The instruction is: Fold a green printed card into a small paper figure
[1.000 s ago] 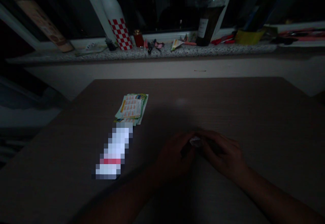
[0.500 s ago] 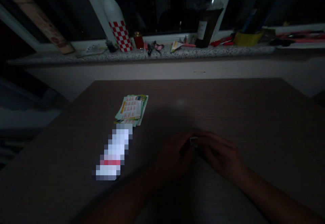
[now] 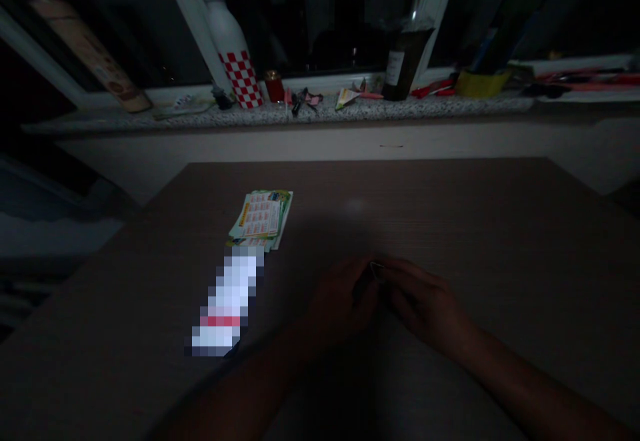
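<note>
My left hand and my right hand meet low over the table, in deep shadow. Between their fingertips is a small piece of folded paper, of which only a thin, pale, bent edge shows. The fingers of both hands are closed around it, and the rest of it is hidden. To the left of my left hand lies a stack of printed leaflets, slightly fanned. Just in front of the stack, a phone with a bright, blurred-out screen rests on the table.
Beyond the brown table, a granite windowsill carries a checkered bottle, a red jar, a dark labelled bag, a green bottle in a yellow holder, and a tall peach-coloured container.
My hands have drawn slightly closer together, and less of the paper's pale face shows, only its bent edge. The view has tilted up a little. The leaflets and phone stay in place.
</note>
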The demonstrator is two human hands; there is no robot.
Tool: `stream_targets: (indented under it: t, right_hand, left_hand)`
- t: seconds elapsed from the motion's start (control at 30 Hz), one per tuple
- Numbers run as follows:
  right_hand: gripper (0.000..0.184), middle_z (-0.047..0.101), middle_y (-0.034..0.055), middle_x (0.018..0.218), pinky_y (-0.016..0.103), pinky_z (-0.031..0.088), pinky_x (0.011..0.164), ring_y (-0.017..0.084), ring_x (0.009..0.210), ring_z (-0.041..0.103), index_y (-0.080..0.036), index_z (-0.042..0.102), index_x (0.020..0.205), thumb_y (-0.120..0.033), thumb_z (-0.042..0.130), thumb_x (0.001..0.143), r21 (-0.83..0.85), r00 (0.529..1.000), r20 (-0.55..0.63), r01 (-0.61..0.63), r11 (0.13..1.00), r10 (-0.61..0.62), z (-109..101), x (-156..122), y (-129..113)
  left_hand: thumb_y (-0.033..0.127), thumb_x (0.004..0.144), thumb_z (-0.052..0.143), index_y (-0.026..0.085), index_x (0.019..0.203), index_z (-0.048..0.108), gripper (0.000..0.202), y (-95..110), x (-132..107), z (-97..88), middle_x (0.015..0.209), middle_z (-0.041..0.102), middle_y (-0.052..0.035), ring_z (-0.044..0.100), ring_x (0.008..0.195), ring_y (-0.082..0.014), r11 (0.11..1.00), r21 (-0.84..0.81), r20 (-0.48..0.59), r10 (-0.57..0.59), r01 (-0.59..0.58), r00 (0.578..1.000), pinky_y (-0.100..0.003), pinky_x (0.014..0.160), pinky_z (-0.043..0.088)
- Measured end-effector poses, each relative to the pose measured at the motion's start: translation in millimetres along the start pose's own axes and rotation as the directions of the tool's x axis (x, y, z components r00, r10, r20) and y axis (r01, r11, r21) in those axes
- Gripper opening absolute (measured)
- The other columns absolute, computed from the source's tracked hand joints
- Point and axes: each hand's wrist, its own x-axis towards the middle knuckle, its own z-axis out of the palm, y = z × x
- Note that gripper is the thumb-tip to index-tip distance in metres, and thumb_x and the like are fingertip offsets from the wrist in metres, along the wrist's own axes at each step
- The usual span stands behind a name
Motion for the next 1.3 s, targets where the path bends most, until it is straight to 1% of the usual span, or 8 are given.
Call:
stream_targets:
  t: [0.1,0.23,0.47,0.67,0.87,1.0,1.17,1.3]
  right_hand:
    - [0.047,0.061,0.0109,0.122,0.035,0.055,0.089,0.020,0.108,0.062,-0.020,0.056,0.122,-0.004,0.046,0.080,-0.003,1.000,0.016,-0.015,1.000,0.015,1.4,0.7,-0.2]
    - [0.047,0.063,0.0106,0.117,0.036,0.055,0.087,0.021,0.105,0.063,-0.021,0.058,0.121,-0.004,0.047,0.078,0.029,0.998,0.027,-0.050,0.998,0.050,1.6,3.9,-5.4]
    - [0.051,0.059,0.0098,0.115,0.034,0.051,0.086,0.021,0.102,0.060,-0.022,0.055,0.123,-0.004,0.050,0.076,0.145,0.988,0.129,-0.102,0.984,0.083,-0.4,5.0,-11.8]
    - [0.042,0.061,0.0060,0.098,0.029,0.050,0.074,0.017,0.087,0.060,-0.023,0.056,0.121,-0.009,0.052,0.082,0.178,0.966,0.248,-0.116,0.977,0.070,-4.4,6.0,-13.0]
    - [0.027,0.064,0.0059,0.100,0.031,0.048,0.081,0.018,0.093,0.060,-0.023,0.062,0.112,-0.024,0.056,0.086,0.217,0.964,0.266,-0.045,0.975,-0.015,-7.1,8.8,-16.2]
    - [0.024,0.066,0.0052,0.097,0.031,0.047,0.081,0.018,0.091,0.061,-0.023,0.063,0.108,-0.029,0.059,0.085,0.165,0.952,0.307,-0.041,0.985,-0.012,-8.9,9.8,-19.3]
    - [0.025,0.066,0.0061,0.100,0.033,0.047,0.083,0.019,0.093,0.060,-0.023,0.063,0.105,-0.034,0.061,0.083,0.082,0.950,0.313,-0.018,0.996,-0.008,-8.9,8.3,-19.4]
    - [0.031,0.065,0.0084,0.104,0.035,0.047,0.084,0.022,0.097,0.060,-0.021,0.062,0.107,-0.037,0.063,0.081,0.005,0.953,0.303,-0.007,1.000,0.006,-9.4,5.9,-17.0]
  left_hand:
    - [0.030,0.081,0.055,0.016,0.129,0.044,0.052,-4.0,0.3,1.5,0.126,0.053,-0.0135,0.049,0.117,-0.0265,0.994,0.105,-0.002,-0.020,0.020,1.000,-0.044,0.100,0.041]
    - [0.028,0.074,0.062,0.017,0.130,0.043,0.060,-4.9,1.4,1.1,0.127,0.048,-0.0129,0.047,0.117,-0.0271,0.980,0.201,-0.034,-0.003,0.009,0.999,-0.042,0.099,0.042]
    - [0.035,0.081,0.058,0.014,0.129,0.042,0.054,-5.5,2.1,-2.1,0.125,0.052,-0.0140,0.048,0.117,-0.0268,0.955,0.293,-0.001,0.056,-0.053,0.998,-0.042,0.099,0.042]
    - [0.038,0.082,0.057,0.017,0.130,0.041,0.055,-13.5,-1.9,-10.8,0.129,0.051,-0.0140,0.048,0.117,-0.0286,0.969,0.231,0.116,0.065,-0.090,0.991,-0.043,0.099,0.040]
    - [0.030,0.082,0.054,0.019,0.116,0.051,0.036,-6.8,-3.8,-20.3,0.111,0.059,-0.0086,0.056,0.099,-0.0235,0.976,0.125,0.232,0.148,-0.180,0.961,-0.036,0.086,0.044]
    - [0.033,0.083,0.053,0.019,0.106,0.056,0.027,-4.0,-3.8,-22.7,0.101,0.061,-0.0070,0.056,0.091,-0.0213,0.972,0.089,0.252,0.189,-0.217,0.949,-0.032,0.080,0.044]
    - [0.037,0.084,0.054,0.019,0.105,0.057,0.028,-1.7,-4.6,-23.1,0.100,0.062,-0.0061,0.057,0.091,-0.0205,0.985,0.088,0.230,0.125,-0.148,0.965,-0.031,0.081,0.043]
    - [0.037,0.081,0.058,0.021,0.117,0.053,0.040,-0.3,-5.3,-21.3,0.112,0.061,-0.0074,0.056,0.099,-0.0229,0.996,0.073,0.179,0.039,-0.053,0.983,-0.034,0.087,0.043]
